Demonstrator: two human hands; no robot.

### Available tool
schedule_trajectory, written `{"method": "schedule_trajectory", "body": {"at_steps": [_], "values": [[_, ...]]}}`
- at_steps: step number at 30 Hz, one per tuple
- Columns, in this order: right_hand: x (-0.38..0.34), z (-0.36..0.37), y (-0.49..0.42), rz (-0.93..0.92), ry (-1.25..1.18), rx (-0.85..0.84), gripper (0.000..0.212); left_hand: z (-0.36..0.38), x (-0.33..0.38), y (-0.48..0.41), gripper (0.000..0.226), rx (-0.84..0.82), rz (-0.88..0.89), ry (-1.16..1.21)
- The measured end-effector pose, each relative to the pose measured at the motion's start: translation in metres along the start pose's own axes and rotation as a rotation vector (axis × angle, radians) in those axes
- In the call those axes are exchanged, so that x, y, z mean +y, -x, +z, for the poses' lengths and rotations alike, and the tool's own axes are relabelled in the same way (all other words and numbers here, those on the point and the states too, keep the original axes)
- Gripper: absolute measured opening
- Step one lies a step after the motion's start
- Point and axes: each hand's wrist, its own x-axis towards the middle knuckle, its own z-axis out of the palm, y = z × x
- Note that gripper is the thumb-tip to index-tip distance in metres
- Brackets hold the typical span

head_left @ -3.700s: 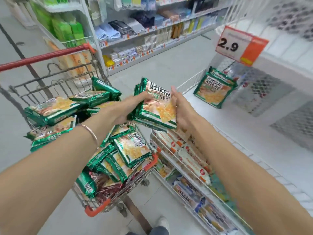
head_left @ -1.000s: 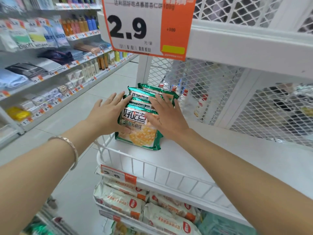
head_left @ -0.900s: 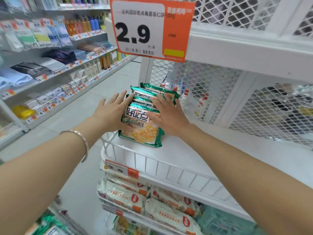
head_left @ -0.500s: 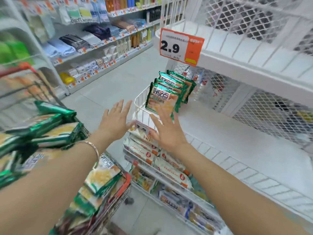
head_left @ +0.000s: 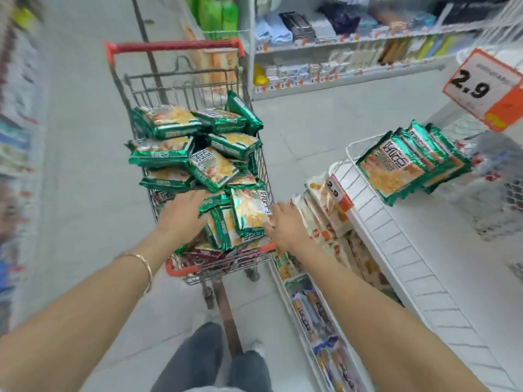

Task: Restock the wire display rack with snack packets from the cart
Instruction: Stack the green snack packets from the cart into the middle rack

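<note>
The wire shopping cart with a red handle stands in front of me, piled with several green snack packets. My left hand and my right hand are in the cart's near end, one on each side of a few upright green packets. My right fingers lie straight against the packets' right side. My left fingertips are hidden behind the packets. A short row of the same green packets leans at the far left end of the white wire display rack.
An orange 2.9 price sign hangs above the rack. Lower rack tiers hold pale snack packets and blue ones. Store shelving runs across the aisle behind the cart. My legs stand just behind the cart.
My hands left the packets standing on the rack shelf and swung left and down into the cart. They now bracket another bunch of green packets.
</note>
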Motion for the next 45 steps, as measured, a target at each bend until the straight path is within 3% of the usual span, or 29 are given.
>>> {"method": "schedule_trajectory", "body": {"at_steps": [2,6,10,12,15,18,21,23,26,28,30,35,37,40,42,45], "values": [[-0.029,0.012,-0.016,0.049,-0.135,-0.009,0.071,0.003,-0.022,0.013,0.060,-0.015,-0.100,0.075],[-0.077,0.040,-0.040,0.327,-0.449,-0.130,0.108,0.008,-0.051,0.025,0.058,-0.057,-0.220,0.234],[-0.071,0.062,-0.048,0.400,-0.563,-0.017,0.094,0.002,-0.065,0.015,0.052,-0.058,-0.231,0.331],[-0.064,0.051,-0.042,0.380,-0.774,0.081,0.085,-0.003,-0.063,0.001,0.044,-0.061,-0.266,0.432],[-0.057,0.025,-0.020,0.171,-0.829,0.196,0.076,-0.015,-0.045,-0.022,0.039,-0.158,-0.392,0.875],[-0.050,-0.002,0.000,-0.269,-0.450,0.227,0.079,-0.035,-0.018,-0.037,0.075,-0.477,-0.434,1.455],[-0.041,-0.023,0.000,-0.635,-0.116,0.179,0.084,-0.043,-0.006,-0.044,0.106,-0.598,-0.353,1.422],[-0.038,-0.031,-0.003,-0.714,-0.088,0.151,0.074,-0.040,-0.009,-0.044,0.105,-0.536,-0.363,1.309],[-0.039,-0.038,-0.018,-0.411,-0.381,0.236,0.062,-0.031,-0.038,-0.032,0.041,-0.395,-0.400,1.271],[-0.043,-0.038,-0.040,-0.134,-0.621,0.221,0.060,-0.026,-0.067,-0.018,0.042,-0.344,-0.408,1.276],[-0.057,-0.035,-0.071,0.014,-0.641,0.066,0.065,-0.021,-0.090,-0.005,0.042,-0.324,-0.452,1.314],[-0.115,0.008,-0.137,-0.083,-0.270,-0.116,0.105,-0.016,-0.107,0.021,0.046,-0.270,-0.614,1.422],[-0.119,0.028,-0.148,-0.112,-0.208,-0.085,0.094,-0.014,-0.105,0.025,0.046,-0.248,-0.631,1.463],[-0.103,0.028,-0.139,-0.175,-0.205,0.115,0.064,-0.014,-0.102,0.024,0.031,-0.185,-0.626,1.503],[-0.086,0.016,-0.121,-0.223,-0.202,0.172,0.055,-0.018,-0.094,0.022,0.026,-0.176,-0.602,1.550],[-0.064,-0.010,-0.088,-0.110,-0.476,0.195,0.047,-0.017,-0.077,0.016,0.033,-0.161,-0.600,1.571]]}}
